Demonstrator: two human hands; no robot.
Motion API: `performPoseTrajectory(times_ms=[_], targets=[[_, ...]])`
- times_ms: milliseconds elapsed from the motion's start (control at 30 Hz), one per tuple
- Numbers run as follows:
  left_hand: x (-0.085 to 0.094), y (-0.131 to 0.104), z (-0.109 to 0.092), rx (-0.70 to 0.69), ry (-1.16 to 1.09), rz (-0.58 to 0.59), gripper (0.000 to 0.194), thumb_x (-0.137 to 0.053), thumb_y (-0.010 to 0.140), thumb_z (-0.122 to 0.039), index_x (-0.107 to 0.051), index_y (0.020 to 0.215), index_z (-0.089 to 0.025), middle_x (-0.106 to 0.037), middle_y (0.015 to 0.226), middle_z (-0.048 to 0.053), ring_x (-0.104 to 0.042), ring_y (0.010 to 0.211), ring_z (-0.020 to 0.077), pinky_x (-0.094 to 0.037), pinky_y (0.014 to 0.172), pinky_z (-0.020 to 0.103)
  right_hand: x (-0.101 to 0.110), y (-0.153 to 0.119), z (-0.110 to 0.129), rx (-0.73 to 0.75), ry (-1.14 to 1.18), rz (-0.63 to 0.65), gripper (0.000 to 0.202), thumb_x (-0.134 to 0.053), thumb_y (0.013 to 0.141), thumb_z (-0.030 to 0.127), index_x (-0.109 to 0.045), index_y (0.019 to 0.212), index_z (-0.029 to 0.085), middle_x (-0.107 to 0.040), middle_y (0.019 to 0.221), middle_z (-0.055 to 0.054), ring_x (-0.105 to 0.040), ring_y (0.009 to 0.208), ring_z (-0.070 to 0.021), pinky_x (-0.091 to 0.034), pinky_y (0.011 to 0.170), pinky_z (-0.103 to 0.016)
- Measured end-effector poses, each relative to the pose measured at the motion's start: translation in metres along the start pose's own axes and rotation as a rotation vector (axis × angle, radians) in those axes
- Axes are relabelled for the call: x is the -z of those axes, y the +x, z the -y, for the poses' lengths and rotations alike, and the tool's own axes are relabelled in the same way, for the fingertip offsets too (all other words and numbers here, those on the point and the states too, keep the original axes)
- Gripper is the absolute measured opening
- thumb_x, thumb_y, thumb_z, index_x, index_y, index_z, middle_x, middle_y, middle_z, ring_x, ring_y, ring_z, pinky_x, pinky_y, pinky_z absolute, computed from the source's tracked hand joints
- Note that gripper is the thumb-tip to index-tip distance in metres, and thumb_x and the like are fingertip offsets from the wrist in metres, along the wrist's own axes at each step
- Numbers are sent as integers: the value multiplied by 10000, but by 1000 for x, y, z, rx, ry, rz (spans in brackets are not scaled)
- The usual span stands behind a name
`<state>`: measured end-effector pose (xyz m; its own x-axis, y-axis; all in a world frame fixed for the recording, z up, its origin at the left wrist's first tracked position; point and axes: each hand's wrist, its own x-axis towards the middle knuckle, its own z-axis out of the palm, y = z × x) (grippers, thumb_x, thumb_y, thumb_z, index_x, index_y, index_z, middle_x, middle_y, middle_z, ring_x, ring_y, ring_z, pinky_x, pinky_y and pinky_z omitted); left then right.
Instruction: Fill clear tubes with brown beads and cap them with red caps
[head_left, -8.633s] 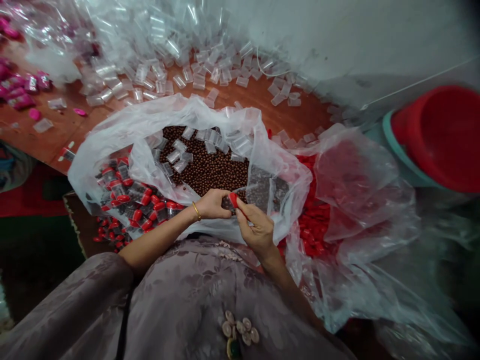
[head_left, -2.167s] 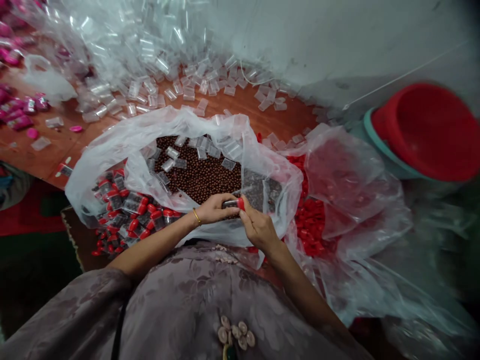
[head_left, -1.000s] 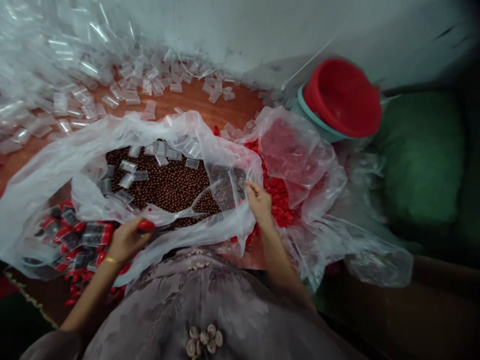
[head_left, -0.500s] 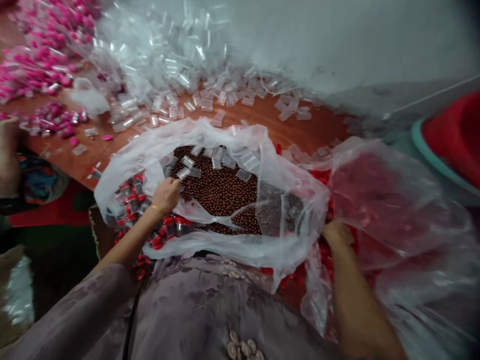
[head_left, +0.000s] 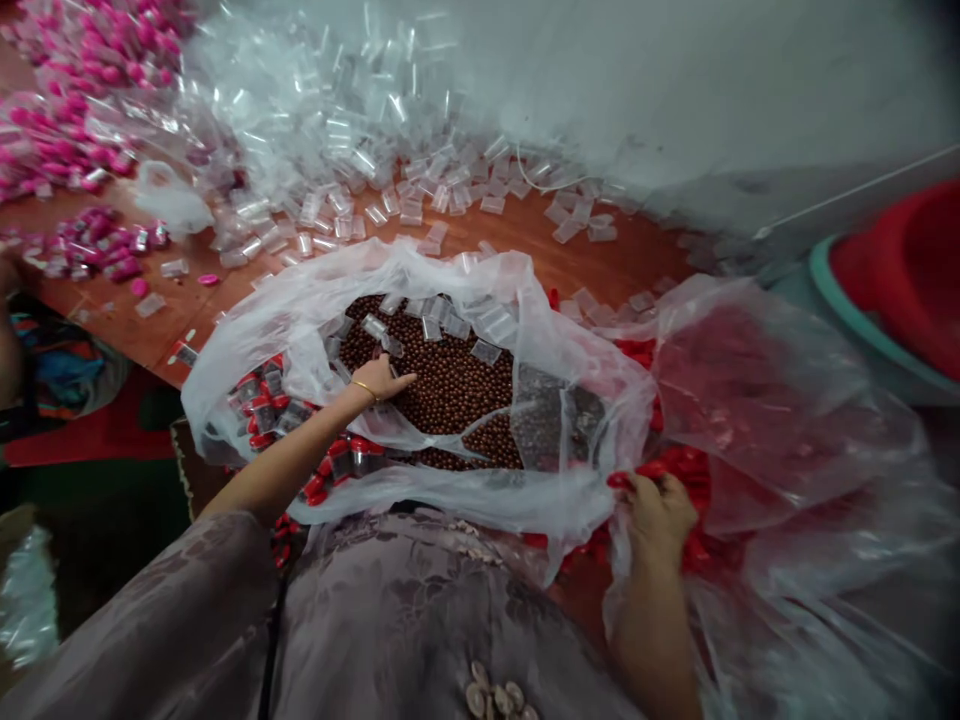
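My left hand reaches into an opened white plastic bag over a mass of small brown beads. Its thumb points away from the fingers, and the fingertips are near a clear plastic tube lying on the beads. Between the thumb and fingers of my right hand is a red cap, held by the bag's right edge. Several filled tubes with red caps lie at the bag's left side. More red caps are heaped beside my right hand, partly under clear plastic film.
A big heap of clear tubes covers the back of the orange-brown table. Pink-capped pieces are piled at the far left, near another person's arm. A red basin stands at the right.
My left hand has moved right over the beads, its thumb now extended. My right hand has come up from the red caps, pinching one, and shifted slightly left.
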<state>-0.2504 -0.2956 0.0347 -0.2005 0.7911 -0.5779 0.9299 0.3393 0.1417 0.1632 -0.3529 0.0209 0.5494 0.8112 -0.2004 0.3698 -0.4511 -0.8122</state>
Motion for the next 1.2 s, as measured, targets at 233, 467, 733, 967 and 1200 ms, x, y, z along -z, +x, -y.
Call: performPoseTrajectory(times_ms=[233,467,733,967,1200], targets=[[-7,-17,-16,-229,210,-160,306,-317,866,-253,-527,1063,-147,-619,936,136,-602,868,241,-421,691,328,-54,-47,53,-8,434,256,162,-583,566,277,-531,682,176,-573,670,35,-516,570,-92,-423,532,-226],[-17,10,-2,-819,432,-129,238,-427,810,-166,-608,959,-209,-601,895,91,-533,866,201,-364,678,306,-103,-76,68,105,240,640,71,-516,626,261,-485,637,198,-560,575,44,-505,530,-108,-424,557,-244],[-26,5,-7,-800,314,-82,228,-418,837,-232,-631,896,-179,-628,877,122,-558,901,225,-375,782,357,-107,-83,58,292,-98,673,90,-499,675,292,-492,646,207,-520,538,43,-484,535,-122,-381,576,-245],[-24,12,-42,-344,79,216,165,-617,670,-297,-679,739,-161,-667,893,134,-593,943,288,-427,789,345,-138,-40,82,410,-388,523,98,-452,724,283,-500,702,201,-517,608,-1,-465,603,-153,-362,626,-272],[-49,28,-74,-313,-133,225,221,-611,659,-342,-683,664,-133,-664,690,93,-620,779,232,-433,686,265,-192,-40,79,457,-338,653,96,-453,682,183,-514,756,178,-598,939,-103,-509,927,-214,-350,870,-337]])
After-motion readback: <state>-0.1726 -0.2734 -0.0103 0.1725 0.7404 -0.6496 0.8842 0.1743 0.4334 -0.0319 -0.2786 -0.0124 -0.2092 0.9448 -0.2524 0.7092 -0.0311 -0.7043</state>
